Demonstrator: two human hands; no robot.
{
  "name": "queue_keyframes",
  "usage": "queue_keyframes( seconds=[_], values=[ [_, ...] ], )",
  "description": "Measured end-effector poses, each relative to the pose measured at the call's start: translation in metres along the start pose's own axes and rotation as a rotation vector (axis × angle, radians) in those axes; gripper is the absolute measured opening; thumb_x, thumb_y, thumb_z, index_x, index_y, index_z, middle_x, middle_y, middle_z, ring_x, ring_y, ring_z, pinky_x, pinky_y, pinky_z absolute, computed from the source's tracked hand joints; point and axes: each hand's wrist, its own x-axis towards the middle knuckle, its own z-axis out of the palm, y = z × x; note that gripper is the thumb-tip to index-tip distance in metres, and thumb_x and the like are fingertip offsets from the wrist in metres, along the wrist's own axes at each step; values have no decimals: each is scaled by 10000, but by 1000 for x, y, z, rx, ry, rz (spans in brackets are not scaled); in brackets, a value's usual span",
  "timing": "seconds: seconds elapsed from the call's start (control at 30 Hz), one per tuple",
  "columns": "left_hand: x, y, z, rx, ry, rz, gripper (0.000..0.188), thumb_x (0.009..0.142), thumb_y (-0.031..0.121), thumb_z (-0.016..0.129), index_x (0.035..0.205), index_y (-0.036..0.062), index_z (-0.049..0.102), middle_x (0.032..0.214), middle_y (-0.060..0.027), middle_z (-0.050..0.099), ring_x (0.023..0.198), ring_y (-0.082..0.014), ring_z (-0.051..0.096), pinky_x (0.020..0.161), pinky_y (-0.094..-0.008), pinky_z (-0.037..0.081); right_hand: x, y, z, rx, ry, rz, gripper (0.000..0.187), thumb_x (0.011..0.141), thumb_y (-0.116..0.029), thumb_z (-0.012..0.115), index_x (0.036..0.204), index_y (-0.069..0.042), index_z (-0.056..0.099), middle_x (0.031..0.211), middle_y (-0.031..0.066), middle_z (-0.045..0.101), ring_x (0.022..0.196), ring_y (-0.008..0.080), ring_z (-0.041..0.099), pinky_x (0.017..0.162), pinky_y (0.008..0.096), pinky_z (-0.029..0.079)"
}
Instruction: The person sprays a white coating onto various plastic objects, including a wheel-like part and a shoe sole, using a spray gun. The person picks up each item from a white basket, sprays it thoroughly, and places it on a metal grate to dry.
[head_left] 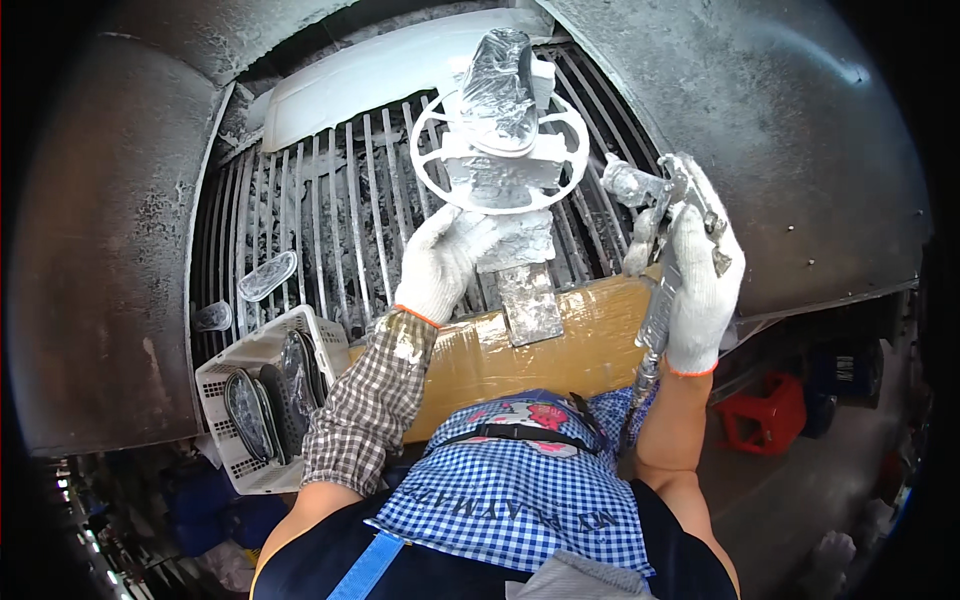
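A white spoked wheel point(418, 168) lies flat on a paint-crusted stand point(532, 305). On top of it rests a dark shoe-shaped piece point(497, 95) wrapped in shiny film, its near edge white. My left hand point(440, 262), in a white knit glove, is at the wheel's near rim, thumb on the rim and fingers curled below it beside the stand's white-coated block. To the right, my right hand point(705, 270), also gloved, is wrapped around a spray gun point(634, 184) caked with grey paint. Its nozzle end points left toward the wheel, apart from it. A hose runs down from the gun.
Metal bars form a grate point(340, 215) beneath the stand, between coated side walls. A white basket point(325, 340) holding several dark sole-shaped pieces stands at left; two more such pieces point(268, 276) lie on the grate. Taped brown cardboard point(470, 365) covers the front edge. A red stool point(765, 415) is at right.
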Motion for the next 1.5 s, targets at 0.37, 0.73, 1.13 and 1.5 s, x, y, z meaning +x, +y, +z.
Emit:
queue_keyframes(
  seconds=[0.37,0.73,1.13,1.5],
  values=[
    [11,23,-21,118,27,68,482,992,230,673,1348,-81,578,1415,-313,606,1224,-456,659,1026,-586,586,22,36,-5,-47,-90,-37,449,1064,-85,630,1474,86,566,1255,107,729,1053,107,678,915,269,552],
    [16,41,-11,154,39,111,276,991,207,673,1174,4,635,1403,-284,623,1238,-454,651,1005,-581,587,40,52,-2,139,-71,-12,425,1062,-85,641,1460,57,589,1137,74,729,915,87,662,798,254,560],
    [26,56,-18,143,-15,166,236,977,181,680,1074,-33,664,1310,-280,661,1312,-471,608,1071,-624,555,52,58,-12,93,23,-135,448,1075,-91,630,1495,46,557,1045,44,705,788,54,620,659,215,514],
    [24,36,-21,205,69,149,267,1009,202,637,1135,-32,664,1192,-294,716,1054,-411,743,927,-559,643,35,45,7,145,23,-77,464,1064,-64,640,1499,61,541,1047,56,707,794,49,623,655,197,519]
  ],
)
